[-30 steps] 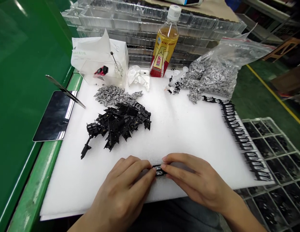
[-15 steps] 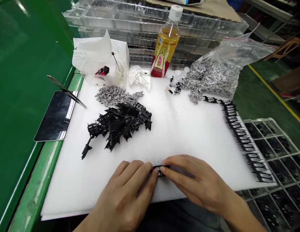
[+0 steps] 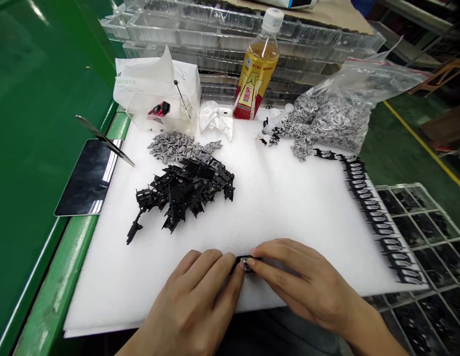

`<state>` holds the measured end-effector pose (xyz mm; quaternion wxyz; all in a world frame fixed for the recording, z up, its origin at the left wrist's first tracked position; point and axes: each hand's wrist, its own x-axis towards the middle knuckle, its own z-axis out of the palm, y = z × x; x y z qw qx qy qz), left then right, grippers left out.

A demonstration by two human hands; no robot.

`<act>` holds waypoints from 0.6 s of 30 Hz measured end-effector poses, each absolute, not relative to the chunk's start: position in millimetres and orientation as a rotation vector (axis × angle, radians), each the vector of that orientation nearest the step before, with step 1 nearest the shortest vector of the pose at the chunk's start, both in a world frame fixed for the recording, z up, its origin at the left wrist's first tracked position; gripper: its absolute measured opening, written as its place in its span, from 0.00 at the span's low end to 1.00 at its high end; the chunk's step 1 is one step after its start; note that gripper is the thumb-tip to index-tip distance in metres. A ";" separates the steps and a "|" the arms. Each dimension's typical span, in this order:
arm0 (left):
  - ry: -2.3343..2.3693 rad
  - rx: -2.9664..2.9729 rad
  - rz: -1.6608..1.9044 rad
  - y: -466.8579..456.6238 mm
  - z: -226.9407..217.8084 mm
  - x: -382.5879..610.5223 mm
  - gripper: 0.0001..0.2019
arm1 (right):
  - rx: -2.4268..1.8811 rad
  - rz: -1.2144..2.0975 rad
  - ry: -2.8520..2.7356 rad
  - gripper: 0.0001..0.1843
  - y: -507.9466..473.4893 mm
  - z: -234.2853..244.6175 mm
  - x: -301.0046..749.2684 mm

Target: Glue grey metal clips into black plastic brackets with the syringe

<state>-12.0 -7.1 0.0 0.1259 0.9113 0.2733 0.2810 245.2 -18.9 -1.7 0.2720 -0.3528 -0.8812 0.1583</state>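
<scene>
Near the front edge of the white foam board (image 3: 296, 202), a small black part (image 3: 246, 267) is held, its long axis laid from left to right, roughly along that edge. Its left end is pinched between thumb and finger of the left hand (image 3: 194, 296); its right end is met by two fingertips of the right hand (image 3: 307, 284), though whether a grip is closed there cannot be told. The part is thus bracketed between the two, neither being nearer, and pale detail is glimpsed in the narrow gap. Toward the board's left edge, well apart from the part, black pieces (image 3: 185, 190) are heaped, with grey pieces (image 3: 174, 146) piled just behind. Along the right edge, a row of black pieces with pale insets (image 3: 374, 212) is set out.
</scene>
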 end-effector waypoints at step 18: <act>0.812 2.616 0.780 -8.9 -4.5 -14.0 0.14 | -1.001 0.429 -2.404 0.23 -20.6 -2.3 248.2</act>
